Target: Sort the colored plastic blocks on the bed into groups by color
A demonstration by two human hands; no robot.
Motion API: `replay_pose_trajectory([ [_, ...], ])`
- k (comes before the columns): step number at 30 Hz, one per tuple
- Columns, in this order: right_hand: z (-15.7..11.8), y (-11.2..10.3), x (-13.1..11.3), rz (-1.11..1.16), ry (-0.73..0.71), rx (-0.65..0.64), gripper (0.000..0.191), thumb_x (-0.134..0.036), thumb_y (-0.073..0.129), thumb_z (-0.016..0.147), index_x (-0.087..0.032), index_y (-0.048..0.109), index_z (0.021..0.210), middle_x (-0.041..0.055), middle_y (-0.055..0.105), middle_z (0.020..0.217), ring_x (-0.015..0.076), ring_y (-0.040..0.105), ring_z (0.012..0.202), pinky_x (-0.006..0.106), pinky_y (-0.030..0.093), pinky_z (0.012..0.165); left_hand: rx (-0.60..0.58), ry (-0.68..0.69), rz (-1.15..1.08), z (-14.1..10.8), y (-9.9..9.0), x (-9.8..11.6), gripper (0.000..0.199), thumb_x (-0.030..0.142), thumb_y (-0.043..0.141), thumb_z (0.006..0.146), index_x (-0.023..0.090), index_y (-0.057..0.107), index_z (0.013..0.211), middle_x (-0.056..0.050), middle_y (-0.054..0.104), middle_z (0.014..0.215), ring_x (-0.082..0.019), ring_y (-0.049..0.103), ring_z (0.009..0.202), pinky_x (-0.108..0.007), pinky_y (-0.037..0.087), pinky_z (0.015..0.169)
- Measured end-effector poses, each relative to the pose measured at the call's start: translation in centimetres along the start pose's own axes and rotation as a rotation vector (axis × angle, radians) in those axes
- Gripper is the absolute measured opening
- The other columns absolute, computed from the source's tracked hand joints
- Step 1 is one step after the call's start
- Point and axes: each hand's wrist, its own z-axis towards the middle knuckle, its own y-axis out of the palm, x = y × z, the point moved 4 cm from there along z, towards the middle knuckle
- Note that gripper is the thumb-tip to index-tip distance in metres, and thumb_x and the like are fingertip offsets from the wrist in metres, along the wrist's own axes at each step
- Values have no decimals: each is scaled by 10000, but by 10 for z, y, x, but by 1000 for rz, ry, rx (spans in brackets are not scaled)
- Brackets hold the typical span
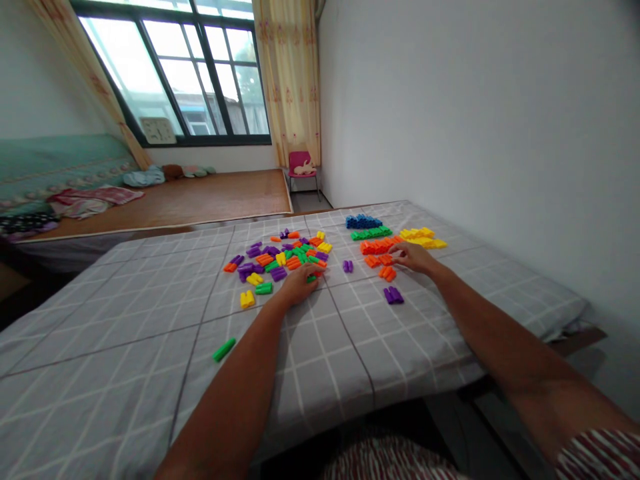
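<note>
My left hand [300, 283] is at the right edge of a mixed heap of small, ribbed plastic pieces. Its fingers curl down over an orange piece [320, 263] and a green piece [312, 278]; what lies under the fingertips is partly hidden. My right hand [413, 257] pinches at the end of a short row of orange pieces [379, 261]. Behind that row lies a longer orange row [380, 246], then a green row [371, 233] and a blue stack [363, 221]. Yellow pieces [423, 237] lie just beyond my right hand.
Loose purple pieces [393, 295] and a green piece [224, 349] lie apart on the checked cloth [330, 367]. A wall [475, 100] borders the table on the right. Behind stand a bed [225, 193] and a pink chair [301, 160].
</note>
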Motion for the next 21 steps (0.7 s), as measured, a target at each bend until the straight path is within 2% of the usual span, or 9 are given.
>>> replay_pose_trajectory([
  [1,-2,-3,-6,18,-47,-32,289,-293,705,734,-189,734,1003,75,734,983,213,672,810,315,508,738,-1,-3,3,0,0,1,303,216,562,837,181,678,1115,-82,684,1167,-229,621,1106,-389,475,1006],
  [5,-20,-8,-36,144,-302,-334,358,-365,694,745,-237,725,1078,55,707,1113,211,641,949,297,493,778,0,-1,-3,0,-1,0,300,226,563,839,187,676,1114,-81,677,1180,-224,622,1105,-384,476,1006],
  [7,-26,-8,-43,142,-315,-356,342,-378,703,726,-223,735,1030,56,716,1047,199,638,881,295,486,755,5,1,-9,0,-1,-1,291,231,563,842,195,678,1106,-76,679,1175,-220,624,1102,-382,476,1004],
  [11,-23,-6,-36,187,-185,-260,249,-401,670,729,-174,707,825,37,694,799,173,612,722,283,465,667,-8,-2,0,0,0,0,298,219,560,836,195,673,1111,-72,686,1162,-223,619,1106,-385,473,1006],
  [15,-14,-11,-22,276,-79,-130,232,-394,669,694,-168,652,745,17,660,710,160,589,662,281,459,631,-16,-12,1,-1,-1,2,302,219,551,844,196,666,1122,-67,681,1178,-217,612,1119,-375,465,1015],
  [21,-2,-13,-19,332,71,272,200,-368,653,675,-183,644,750,37,682,733,179,618,691,316,504,675,-12,8,-28,0,1,0,301,215,559,838,188,667,1117,-76,684,1164,-221,617,1105,-384,470,1010],
])
